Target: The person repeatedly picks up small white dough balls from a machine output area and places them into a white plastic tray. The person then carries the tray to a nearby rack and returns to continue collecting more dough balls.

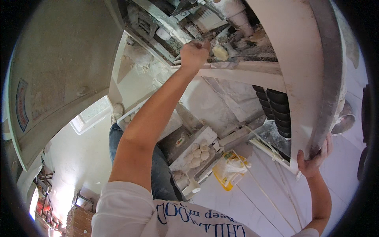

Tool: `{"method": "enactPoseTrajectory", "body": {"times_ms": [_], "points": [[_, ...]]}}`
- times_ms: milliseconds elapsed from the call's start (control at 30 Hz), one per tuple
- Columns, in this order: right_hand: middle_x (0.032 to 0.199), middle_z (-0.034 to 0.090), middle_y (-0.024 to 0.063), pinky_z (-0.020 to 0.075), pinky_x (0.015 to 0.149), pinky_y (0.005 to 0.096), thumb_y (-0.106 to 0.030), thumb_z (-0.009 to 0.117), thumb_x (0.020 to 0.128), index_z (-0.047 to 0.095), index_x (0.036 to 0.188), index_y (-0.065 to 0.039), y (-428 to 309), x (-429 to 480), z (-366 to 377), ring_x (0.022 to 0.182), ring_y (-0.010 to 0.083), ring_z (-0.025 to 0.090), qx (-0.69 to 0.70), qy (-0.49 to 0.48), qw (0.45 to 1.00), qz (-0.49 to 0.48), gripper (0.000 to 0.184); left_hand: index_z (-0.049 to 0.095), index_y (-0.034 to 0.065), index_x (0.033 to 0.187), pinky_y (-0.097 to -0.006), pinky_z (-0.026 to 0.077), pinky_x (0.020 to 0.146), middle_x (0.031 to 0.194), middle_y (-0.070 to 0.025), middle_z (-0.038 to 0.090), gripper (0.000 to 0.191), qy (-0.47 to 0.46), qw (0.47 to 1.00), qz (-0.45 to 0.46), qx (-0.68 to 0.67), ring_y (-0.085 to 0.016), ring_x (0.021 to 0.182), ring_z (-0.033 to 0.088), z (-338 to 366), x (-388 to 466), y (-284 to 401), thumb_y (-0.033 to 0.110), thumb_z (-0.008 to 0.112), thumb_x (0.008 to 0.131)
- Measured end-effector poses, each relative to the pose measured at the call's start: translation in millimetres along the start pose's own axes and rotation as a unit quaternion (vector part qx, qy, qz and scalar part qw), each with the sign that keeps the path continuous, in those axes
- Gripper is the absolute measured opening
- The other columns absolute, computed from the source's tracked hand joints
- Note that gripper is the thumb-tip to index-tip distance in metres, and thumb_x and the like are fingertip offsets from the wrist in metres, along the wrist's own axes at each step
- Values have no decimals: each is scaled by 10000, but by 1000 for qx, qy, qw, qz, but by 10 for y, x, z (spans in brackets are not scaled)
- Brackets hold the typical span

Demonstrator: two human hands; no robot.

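My left hand (pixel 194 54) reaches into the opened, flour-dusted interior of a machine (pixel 204 20), its fingers curled near a frame edge. Whether something sits in those fingers is hidden. Just right of it lies a pale yellowish lump (pixel 220 52), next to grimy metal parts. My right hand (pixel 315 160) grips the lower edge of a large pale curved panel (pixel 305 74), thumb on the near side and fingers around the rim.
Another large panel (pixel 65 53) stands at left. Dough balls (pixel 197 155) lie in a metal tray; more are in a white plastic bin (pixel 174 123) under my left forearm. A yellow bag (pixel 231 170), cords (pixel 260 186), black ribbed parts (pixel 276 109) and a metal bowl (pixel 345 118) are at right.
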State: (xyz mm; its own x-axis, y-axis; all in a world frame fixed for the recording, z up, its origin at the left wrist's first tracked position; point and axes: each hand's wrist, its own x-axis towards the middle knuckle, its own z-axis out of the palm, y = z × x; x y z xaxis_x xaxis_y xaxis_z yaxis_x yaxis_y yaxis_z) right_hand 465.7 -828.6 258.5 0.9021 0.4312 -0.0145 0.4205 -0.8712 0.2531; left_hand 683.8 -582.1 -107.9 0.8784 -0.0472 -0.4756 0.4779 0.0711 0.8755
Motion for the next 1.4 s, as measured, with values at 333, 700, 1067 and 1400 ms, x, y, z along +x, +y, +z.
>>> {"method": "enactPoseTrajectory", "body": {"times_ms": [333, 700, 1067, 1400], "points": [[1425, 312, 271, 276, 1075, 525, -182, 658, 777, 223, 1436, -22, -33, 0, -18, 1318, 422, 338, -19, 2, 1000, 7, 806, 675, -32, 802, -438, 524, 640, 778, -222, 658, 671, -237, 967, -94, 15, -327, 754, 667, 4, -137, 323, 593, 444, 882], [1409, 351, 283, 283, 1074, 529, -194, 657, 779, 232, 1432, -12, -36, -1, -16, 1300, 431, 370, -44, 0, 999, 2, 800, 707, 115, 1048, -412, 549, 784, 996, -133, 701, 334, -149, 744, 328, 562, -297, 923, 686, 341, -45, 1189, 359, 561, 872], [1411, 351, 292, 276, 1077, 531, -137, 652, 736, 275, 1417, 10, -42, -16, -53, 1294, 436, 379, -10, 11, 1000, 6, 792, 711, 83, 1042, -392, 538, 824, 1085, -161, 677, 426, -187, 768, 357, 498, -305, 1001, 661, 674, 592, 832, 430, 502, 913], [1409, 344, 300, 276, 1080, 521, -158, 646, 764, 245, 1435, -17, 5, -37, -22, 1299, 433, 373, -13, 10, 1000, 8, 795, 504, 26, 1228, -369, 498, 649, 974, -114, 593, 469, -365, 925, 45, 98, -203, 834, 590, 395, 783, 447, 403, 492, 948]]}}
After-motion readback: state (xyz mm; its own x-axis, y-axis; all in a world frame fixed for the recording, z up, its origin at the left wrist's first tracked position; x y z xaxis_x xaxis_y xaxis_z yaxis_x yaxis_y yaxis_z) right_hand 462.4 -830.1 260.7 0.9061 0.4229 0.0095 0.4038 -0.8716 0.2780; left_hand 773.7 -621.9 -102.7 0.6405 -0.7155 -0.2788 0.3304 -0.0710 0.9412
